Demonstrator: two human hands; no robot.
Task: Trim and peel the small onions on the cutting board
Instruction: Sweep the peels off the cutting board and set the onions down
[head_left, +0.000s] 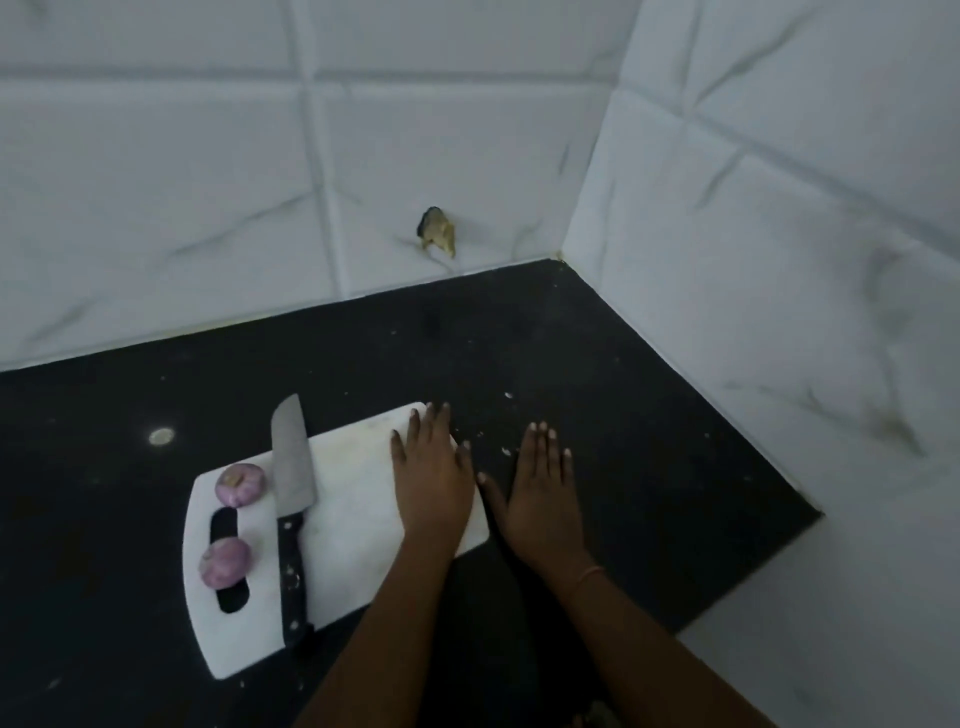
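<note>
Both grips spread flat: left hand (434, 488) on cutting board (353, 525), right hand (543, 493) on worktop (623, 415). Onions (240, 484) look light, round, papery and likely to roll; pinch their sides. Knife (291, 519) unheld.

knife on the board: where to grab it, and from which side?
Grip the black handle of the knife, which points toward the person with the blade pointing away. Probably come from the right: the onions lie close on its left, while the board to the right is bare.

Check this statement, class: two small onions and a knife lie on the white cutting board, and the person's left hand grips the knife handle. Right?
Not quite. The head view shows the left hand lying flat on the cutting board, away from the knife. Two onions and the knife do lie there.
</note>
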